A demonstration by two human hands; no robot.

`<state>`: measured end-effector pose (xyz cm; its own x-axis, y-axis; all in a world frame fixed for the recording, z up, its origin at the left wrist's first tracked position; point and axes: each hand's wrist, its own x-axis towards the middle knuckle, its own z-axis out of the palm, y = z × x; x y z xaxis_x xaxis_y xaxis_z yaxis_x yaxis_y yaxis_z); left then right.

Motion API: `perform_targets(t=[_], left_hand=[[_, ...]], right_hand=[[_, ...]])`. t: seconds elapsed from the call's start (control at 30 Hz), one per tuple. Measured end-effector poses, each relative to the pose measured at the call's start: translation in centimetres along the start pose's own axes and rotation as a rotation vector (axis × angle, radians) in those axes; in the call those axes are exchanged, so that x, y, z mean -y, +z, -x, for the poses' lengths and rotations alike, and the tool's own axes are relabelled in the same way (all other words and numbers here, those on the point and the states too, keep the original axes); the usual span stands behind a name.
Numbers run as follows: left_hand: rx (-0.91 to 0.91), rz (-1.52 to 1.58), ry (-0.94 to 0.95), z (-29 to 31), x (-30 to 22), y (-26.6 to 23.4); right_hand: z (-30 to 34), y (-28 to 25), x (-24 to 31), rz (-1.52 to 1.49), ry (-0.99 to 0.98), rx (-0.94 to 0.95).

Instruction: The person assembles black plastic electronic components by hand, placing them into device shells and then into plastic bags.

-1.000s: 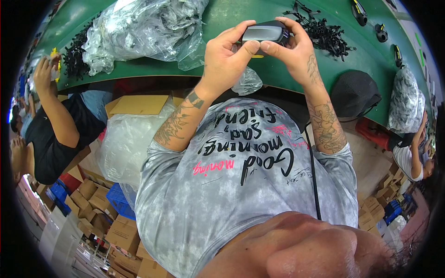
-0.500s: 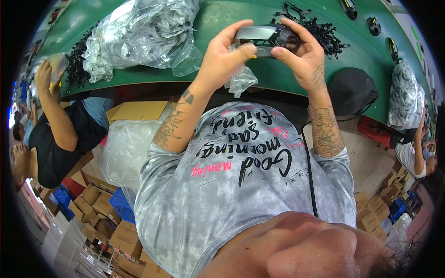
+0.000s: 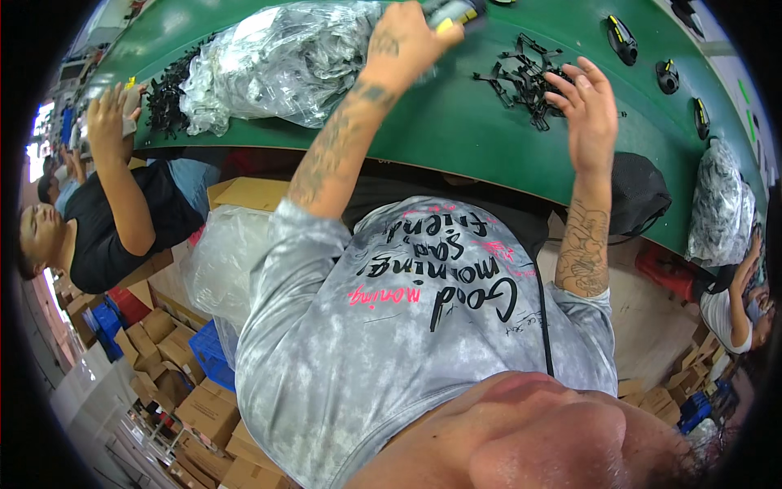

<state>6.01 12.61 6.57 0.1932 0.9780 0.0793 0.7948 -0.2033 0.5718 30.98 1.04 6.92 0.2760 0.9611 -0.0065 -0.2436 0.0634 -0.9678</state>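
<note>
At the far edge of the view my left hand (image 3: 403,45) is closed on a rounded silver-and-black device (image 3: 453,11) with yellow trim. That device is partly cut off by the frame and blurred, so its exact kind cannot be told. My right hand (image 3: 588,110) is raised over the green table (image 3: 432,130), fingers apart, with nothing visible in it. Just left of its fingertips lies a loose heap of small black plastic brackets (image 3: 525,81). A large pile of clear plastic bags (image 3: 281,69) rests beside my left forearm.
Several black-and-yellow devices (image 3: 621,41) lie along the table's right side. A black mesh cap (image 3: 639,196) sits at the near edge by my right forearm, and a bundle of wrapped items (image 3: 718,208) beyond it. Co-workers (image 3: 122,187) work at both sides. Cardboard boxes (image 3: 213,411) stand behind me.
Both hands held the device together before; my right hand has let go and moved right toward the brackets. My left hand has carried the device away to the far side.
</note>
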Motion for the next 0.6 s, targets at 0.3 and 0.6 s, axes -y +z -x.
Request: perform_targets(t=[0.3,0.6], left_hand=[[-0.038,-0.176,0.272,-3.5,-2.0,3.4],[-0.210,-0.592,-0.027,10.4,6.9,-9.4]], right_hand=[[2.0,-2.7,-0.3,0.079,0.072,0.112],[3.0,-7.1,-1.0,0.183,0.110,0.058]])
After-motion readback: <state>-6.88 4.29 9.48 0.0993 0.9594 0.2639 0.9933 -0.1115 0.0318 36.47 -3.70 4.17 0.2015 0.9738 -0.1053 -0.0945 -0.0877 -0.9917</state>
